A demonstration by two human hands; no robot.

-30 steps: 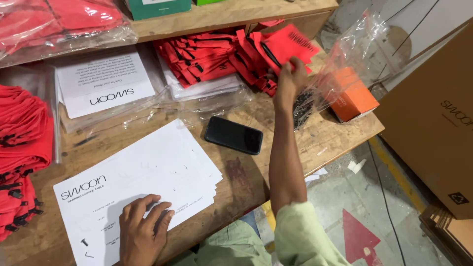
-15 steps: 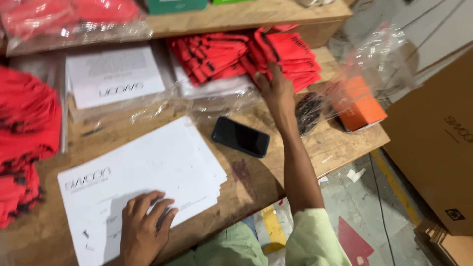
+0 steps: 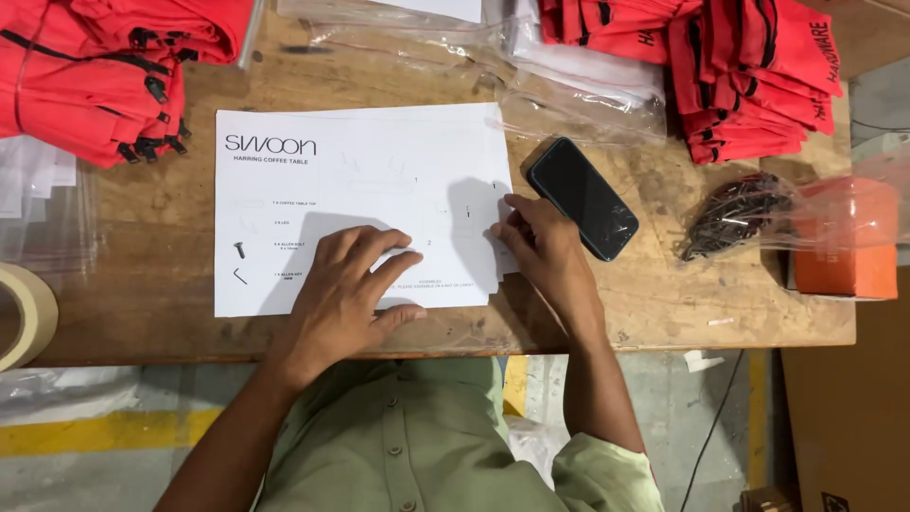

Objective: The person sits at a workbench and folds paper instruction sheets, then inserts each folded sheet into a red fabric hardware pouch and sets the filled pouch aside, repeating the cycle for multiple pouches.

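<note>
— What lies at the far left of the wooden tabletop (image 3: 161, 313)?
— A roll of beige masking tape (image 3: 24, 313) at the edge, and above it a heap of red fabric pouches with black zips (image 3: 90, 81); both well apart from the hands.

— And the centre?
— A stack of white printed instruction sheets (image 3: 322, 190), lying flat, its long axis running left to right along the tabletop's front edge, the heading toward the far side so the person reads it upright; the left hand (image 3: 346, 294) presses it, fingers spread and flat, gripping nothing, seemingly to pin the stack.

— The right hand (image 3: 545, 251)?
— Its fingertips pinch the sheets' right edge, apparently to lift one; just beside it lies a black smartphone (image 3: 583, 197), angled; further right, a clear bag of dark screws (image 3: 735, 216) and an orange box (image 3: 844, 242).
</note>
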